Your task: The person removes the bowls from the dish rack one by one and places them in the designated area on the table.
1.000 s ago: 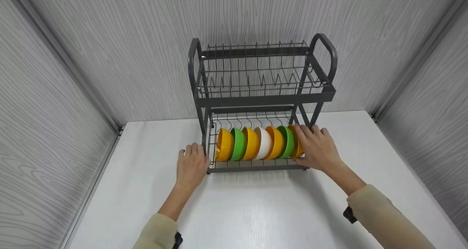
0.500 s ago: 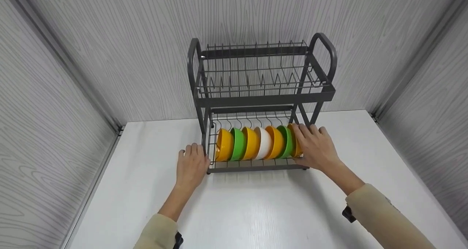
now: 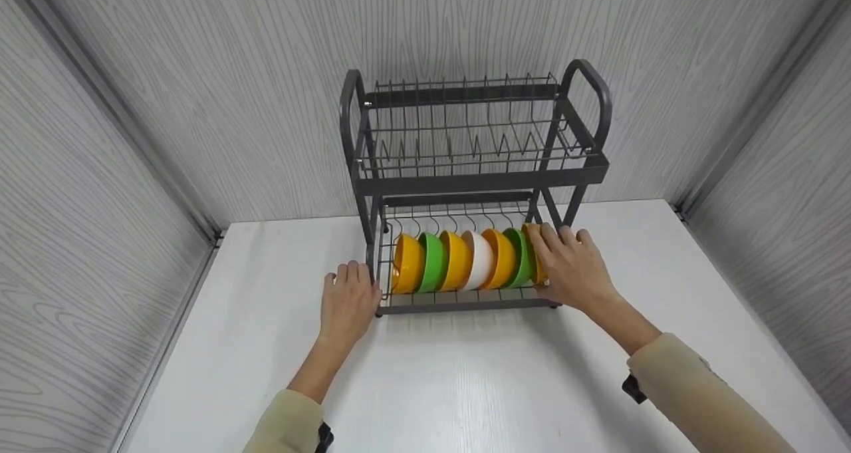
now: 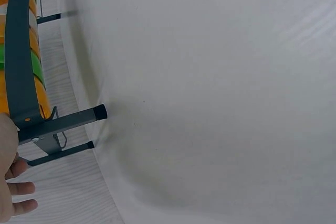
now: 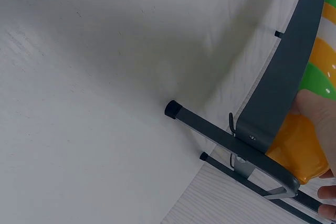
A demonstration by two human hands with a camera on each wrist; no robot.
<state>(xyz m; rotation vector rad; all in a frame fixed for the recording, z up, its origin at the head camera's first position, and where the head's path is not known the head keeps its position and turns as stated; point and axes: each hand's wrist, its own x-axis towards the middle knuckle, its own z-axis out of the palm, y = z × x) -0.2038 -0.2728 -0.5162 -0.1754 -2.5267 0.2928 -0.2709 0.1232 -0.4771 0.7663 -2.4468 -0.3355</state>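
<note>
A dark grey two-tier dish rack (image 3: 465, 185) stands on the white table, with a row of bowls on edge in its lower tier. At the row's right end, my right hand (image 3: 575, 267) grips an orange bowl (image 5: 299, 150), thumb at its front and fingers over its far side. Beside that bowl is a green bowl (image 3: 521, 257), then orange, white (image 3: 479, 261), orange and green ones. A further orange bowl (image 3: 409, 263) ends the row at the left. My left hand (image 3: 349, 300) holds the rack's front left post, its fingers (image 4: 22, 188) showing beyond it.
The rack's upper tier (image 3: 465, 130) of wire slots has curved handles at both ends and overhangs the back of the bowls. Grey wood-grain panels (image 3: 266, 94) enclose the white table (image 3: 452, 386) at the back and sides.
My right hand has shifted slightly left and back with the end orange bowl, which now sits a little closer to the green one. My left hand stays at the post.
</note>
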